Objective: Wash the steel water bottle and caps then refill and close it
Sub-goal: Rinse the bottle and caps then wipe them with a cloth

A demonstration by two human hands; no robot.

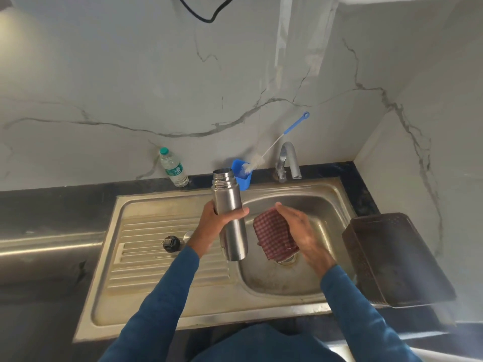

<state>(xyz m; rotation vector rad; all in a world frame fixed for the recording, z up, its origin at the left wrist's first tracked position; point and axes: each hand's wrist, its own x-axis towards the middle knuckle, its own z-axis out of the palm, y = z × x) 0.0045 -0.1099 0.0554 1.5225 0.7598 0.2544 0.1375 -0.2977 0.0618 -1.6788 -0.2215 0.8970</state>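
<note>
Left hand (218, 218) fingers curl round the uncapped, dripping steel bottle (230, 215) held upright over the sink (261, 307) basin's left edge, right hand (298, 228) cradles a checked cloth (273, 237) alongside; wet steel could slip, I'd judge.

I see the steel bottle (230, 215) upright above the sink (261, 304), cloth (274, 237) just right of it over the basin. A cap (171, 243) sits on the drainboard, left. Behind, plastic bottle (173, 168), brush holder (243, 176), then tap (288, 162) rightward.
</note>
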